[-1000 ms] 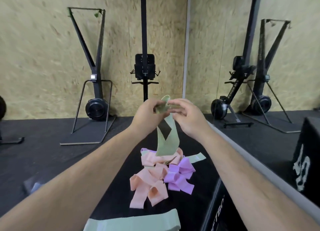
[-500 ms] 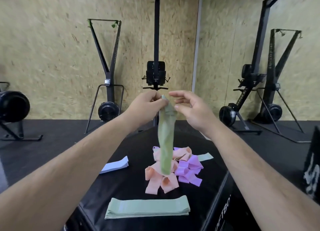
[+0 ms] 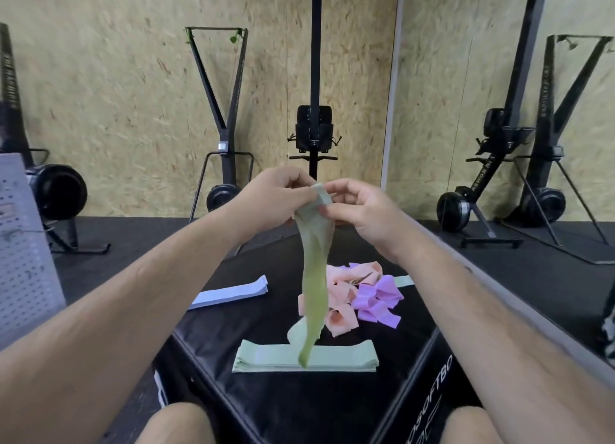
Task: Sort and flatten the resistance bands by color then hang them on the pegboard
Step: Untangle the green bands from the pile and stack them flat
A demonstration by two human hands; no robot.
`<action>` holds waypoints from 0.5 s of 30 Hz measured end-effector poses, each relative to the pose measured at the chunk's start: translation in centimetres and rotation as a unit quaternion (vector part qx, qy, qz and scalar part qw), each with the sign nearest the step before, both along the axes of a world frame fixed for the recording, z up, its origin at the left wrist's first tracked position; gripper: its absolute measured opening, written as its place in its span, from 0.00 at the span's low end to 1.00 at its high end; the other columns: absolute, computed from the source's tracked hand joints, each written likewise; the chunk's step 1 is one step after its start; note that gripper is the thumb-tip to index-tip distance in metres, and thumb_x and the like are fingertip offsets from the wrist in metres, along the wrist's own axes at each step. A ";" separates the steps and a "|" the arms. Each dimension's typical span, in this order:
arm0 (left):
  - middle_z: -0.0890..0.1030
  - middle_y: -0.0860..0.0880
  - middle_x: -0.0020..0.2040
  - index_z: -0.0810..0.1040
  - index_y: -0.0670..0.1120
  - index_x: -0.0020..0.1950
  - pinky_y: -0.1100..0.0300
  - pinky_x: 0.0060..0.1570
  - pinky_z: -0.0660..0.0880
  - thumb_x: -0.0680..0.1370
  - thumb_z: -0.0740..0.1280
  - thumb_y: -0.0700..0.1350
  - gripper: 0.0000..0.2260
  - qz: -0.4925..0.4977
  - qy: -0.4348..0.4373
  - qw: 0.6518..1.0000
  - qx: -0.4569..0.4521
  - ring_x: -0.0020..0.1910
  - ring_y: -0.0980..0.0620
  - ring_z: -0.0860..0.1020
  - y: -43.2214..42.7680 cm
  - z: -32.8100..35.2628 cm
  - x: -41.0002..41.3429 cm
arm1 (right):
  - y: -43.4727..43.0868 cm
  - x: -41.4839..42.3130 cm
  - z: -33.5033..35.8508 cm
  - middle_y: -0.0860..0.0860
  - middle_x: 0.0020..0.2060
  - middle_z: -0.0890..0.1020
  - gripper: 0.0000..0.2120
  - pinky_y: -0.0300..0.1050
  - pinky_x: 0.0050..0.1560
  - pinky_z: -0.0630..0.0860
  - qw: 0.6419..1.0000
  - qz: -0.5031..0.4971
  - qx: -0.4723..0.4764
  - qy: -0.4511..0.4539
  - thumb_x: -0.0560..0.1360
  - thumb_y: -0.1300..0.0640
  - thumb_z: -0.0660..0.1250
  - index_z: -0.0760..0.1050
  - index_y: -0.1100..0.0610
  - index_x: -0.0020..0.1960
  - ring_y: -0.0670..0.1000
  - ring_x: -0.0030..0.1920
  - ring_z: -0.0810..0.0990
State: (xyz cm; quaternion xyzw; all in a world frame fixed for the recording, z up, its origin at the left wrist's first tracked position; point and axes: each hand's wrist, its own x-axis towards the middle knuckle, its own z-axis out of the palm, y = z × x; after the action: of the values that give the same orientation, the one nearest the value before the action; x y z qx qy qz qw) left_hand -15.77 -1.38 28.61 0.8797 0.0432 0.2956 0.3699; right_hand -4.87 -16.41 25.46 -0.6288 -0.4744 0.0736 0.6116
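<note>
Take the tangled heap of bands (image 3: 349, 294) on the box (image 3: 266, 410) as your marker. Your left hand (image 3: 266, 197) and right hand (image 3: 362, 210) meet above it, both pinching the top of the hanging band (image 3: 314, 277), which drops past the heap's left edge. The near flat stack (image 3: 332, 360) lies closer to you than the heap. The second flat stack (image 3: 233, 292) lies to its left, and the pegboard (image 3: 20, 244) stands far left, off the box.
</note>
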 end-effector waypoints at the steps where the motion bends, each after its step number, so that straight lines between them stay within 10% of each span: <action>1: 0.81 0.55 0.35 0.82 0.54 0.43 0.51 0.40 0.78 0.78 0.69 0.48 0.05 0.001 -0.003 1.000 0.010 0.34 0.54 0.76 0.3 -0.2 -0.3 | 0.2 -0.2 -0.2 0.54 0.46 0.83 0.10 0.40 0.48 0.79 1.000 0.000 -0.004 0.009 0.78 0.67 0.68 0.79 0.58 0.58 0.46 0.46 0.82; 8: 0.82 0.58 0.39 0.83 0.56 0.50 0.53 0.46 0.80 0.81 0.69 0.46 0.05 0.017 -0.039 0.999 0.004 0.37 0.60 0.78 2.2 -1.6 -1.2 | 1.0 -1.5 -1.6 0.53 0.44 0.85 0.03 0.48 0.50 0.80 0.995 0.047 -0.069 0.060 0.80 0.60 0.69 0.81 0.59 0.50 0.52 0.46 0.83; 15: 0.82 0.59 0.35 0.83 0.54 0.45 0.59 0.38 0.77 0.79 0.72 0.46 0.04 -0.007 -0.046 0.999 -0.012 0.35 0.58 0.77 2.6 -5.0 -1.4 | 1.5 -1.6 -4.2 0.44 0.29 0.80 0.04 0.34 0.30 0.68 0.996 0.012 -0.083 0.018 0.79 0.62 0.70 0.80 0.64 0.50 0.42 0.26 0.72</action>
State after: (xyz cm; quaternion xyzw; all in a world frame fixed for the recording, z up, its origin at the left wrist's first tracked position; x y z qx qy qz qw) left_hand -17.16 1.26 23.57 0.8609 0.0237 0.3323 0.3845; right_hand -6.45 -14.93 21.24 -0.6699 -0.4632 0.1316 0.5652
